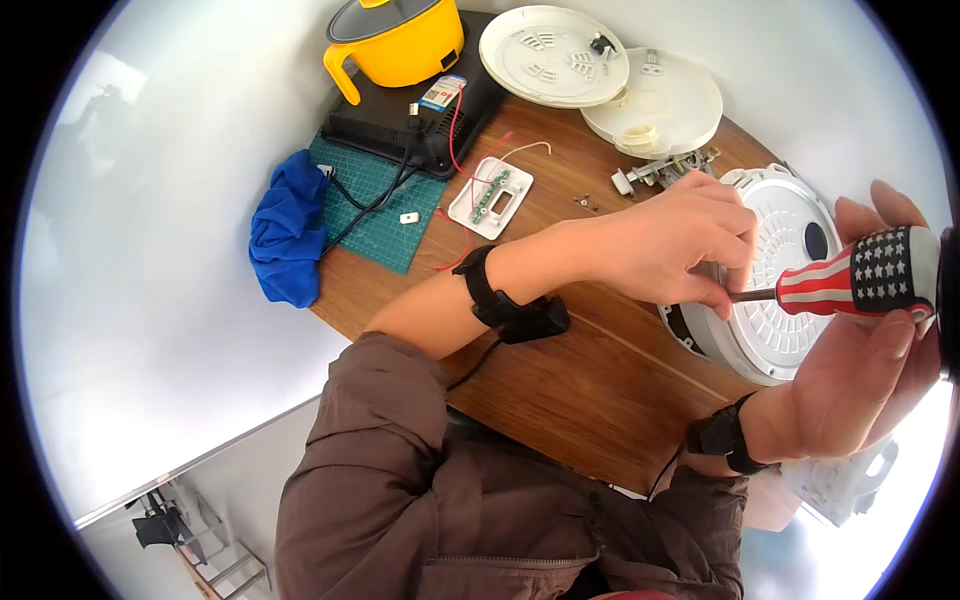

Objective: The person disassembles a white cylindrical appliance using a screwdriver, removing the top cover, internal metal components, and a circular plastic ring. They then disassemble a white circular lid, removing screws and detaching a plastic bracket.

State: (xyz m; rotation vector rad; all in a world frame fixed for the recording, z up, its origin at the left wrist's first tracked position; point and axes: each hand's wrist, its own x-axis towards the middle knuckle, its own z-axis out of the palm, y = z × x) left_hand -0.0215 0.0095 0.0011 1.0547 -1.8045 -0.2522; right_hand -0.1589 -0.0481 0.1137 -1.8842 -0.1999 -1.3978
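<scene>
A screwdriver (820, 283) with a red, white and black star-patterned handle lies level above a round white appliance part (785, 330). My right hand (850, 385) grips its handle, the thumb along the lower side and fingertips showing above. At the other end, the thumb and fingers of my left hand (690, 240) pinch around the tip of the shaft. Whether a small piece also sits between those fingers is hidden. The round part has a vented, ribbed top and a dark oval spot, and my left hand covers its left side.
A white panel (515, 195) with a green circuit strip and red wires lies mid-table. Behind are two round cream covers (550, 85) and a metal assembly (670, 170). A yellow pot (405, 45) stands on a black cooker (370, 125). A blue cloth (288, 235) overlaps a green mat (385, 235).
</scene>
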